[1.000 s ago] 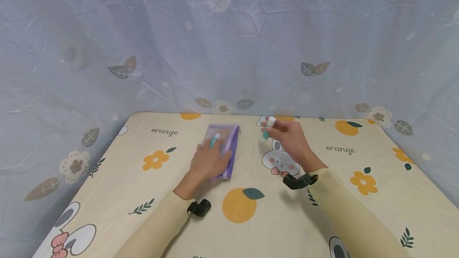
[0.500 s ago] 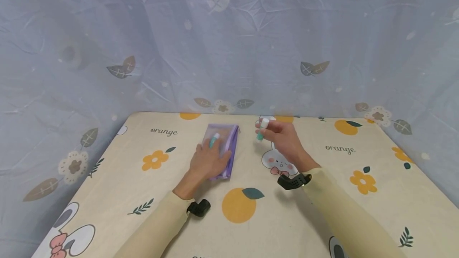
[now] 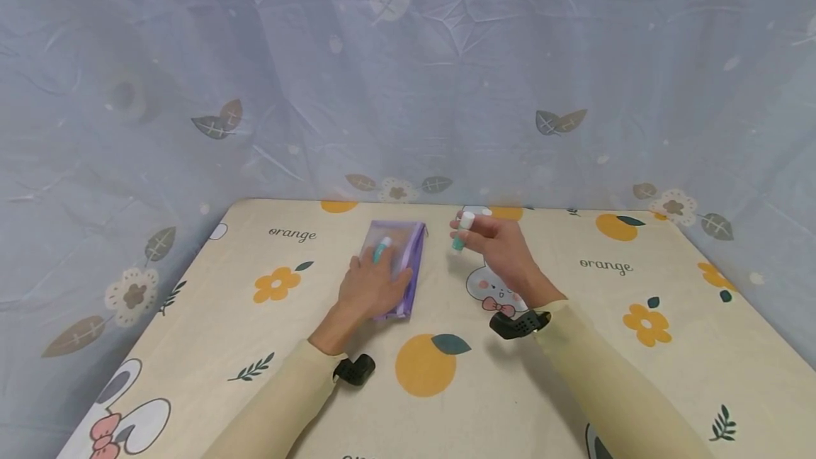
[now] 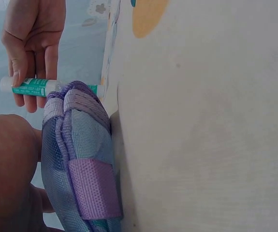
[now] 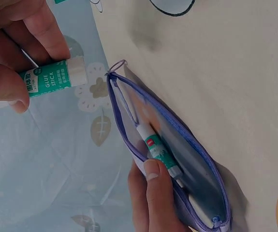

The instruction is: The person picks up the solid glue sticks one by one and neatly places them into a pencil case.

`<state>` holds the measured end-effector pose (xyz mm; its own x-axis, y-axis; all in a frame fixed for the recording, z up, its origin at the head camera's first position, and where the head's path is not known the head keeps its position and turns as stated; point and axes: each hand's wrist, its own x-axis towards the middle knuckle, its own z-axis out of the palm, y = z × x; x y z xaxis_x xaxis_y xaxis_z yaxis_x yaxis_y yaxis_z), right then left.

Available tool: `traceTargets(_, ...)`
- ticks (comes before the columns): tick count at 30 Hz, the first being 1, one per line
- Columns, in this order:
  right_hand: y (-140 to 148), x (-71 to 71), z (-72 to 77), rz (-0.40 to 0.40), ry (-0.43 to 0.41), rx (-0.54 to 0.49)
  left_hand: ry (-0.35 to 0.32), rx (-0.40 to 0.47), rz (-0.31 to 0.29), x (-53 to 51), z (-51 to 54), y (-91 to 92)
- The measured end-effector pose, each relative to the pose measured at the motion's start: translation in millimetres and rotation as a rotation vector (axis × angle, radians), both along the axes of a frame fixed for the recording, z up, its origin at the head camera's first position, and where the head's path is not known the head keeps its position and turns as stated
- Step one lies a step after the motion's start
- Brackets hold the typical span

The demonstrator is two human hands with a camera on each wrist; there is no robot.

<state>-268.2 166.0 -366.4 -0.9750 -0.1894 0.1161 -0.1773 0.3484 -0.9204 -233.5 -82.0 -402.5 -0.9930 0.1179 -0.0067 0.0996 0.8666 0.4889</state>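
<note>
A purple mesh zip pouch (image 3: 415,268) lies on the table in the head view. My left hand (image 3: 372,290) rests over it; in the right wrist view its thumb (image 5: 159,186) grips the near rim of the unzipped mouth, with fingers on the outer side. Inside the pouch lies a green glue stick (image 5: 160,152) with a white cap, seen through the mesh in the head view. To the right of the pouch, my right hand (image 3: 506,250) pinches a second green-and-white glue stick (image 3: 462,231) above the table, apart from the pouch. Its label is readable in the right wrist view.
A cream tablecloth (image 3: 491,409) printed with oranges, flowers and rabbits covers the table. Behind its far edge hangs a pale blue patterned curtain (image 3: 433,91). Each wrist wears a black camera band, such as the right band (image 3: 519,324).
My right hand has moved left, closer to the pouch, with the glue stick in it, slowing over the last half second. The left hand and pouch have stayed in place.
</note>
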Motion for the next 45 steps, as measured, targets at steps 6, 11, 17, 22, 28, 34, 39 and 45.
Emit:
traceTargets(6,-5.8,0.8,1.8,-0.004,-0.004,-0.017,-0.006,-0.012,0.005,-0.6,0.6,0.6)
traceTargets(11,-8.8,0.4,3.5,0.004,0.005,-0.025,-0.007,-0.008,0.007,0.9,2.7,1.3)
traceTargets(17,-12.1,-0.1,4.0,0.011,-0.002,-0.03,-0.004,-0.007,0.003,0.9,1.7,1.2)
traceTargets(22,-15.5,0.3,3.6,0.019,0.001,-0.035,-0.013,0.002,0.003,3.1,3.1,1.1)
traceTargets(28,-18.1,-1.4,0.9,0.033,0.032,-0.035,0.008,-0.005,0.004,2.2,1.2,1.5)
traceTargets(34,-22.2,-2.1,-0.3,0.039,0.032,-0.042,0.015,-0.018,0.006,2.4,2.2,2.0)
traceTargets(39,-26.0,-0.3,0.1,0.038,0.019,-0.059,0.008,-0.026,0.008,1.0,1.6,2.0)
traceTargets(45,-31.9,-0.3,-3.0,0.05,-0.001,-0.116,0.002,-0.034,0.008,0.2,0.8,1.5)
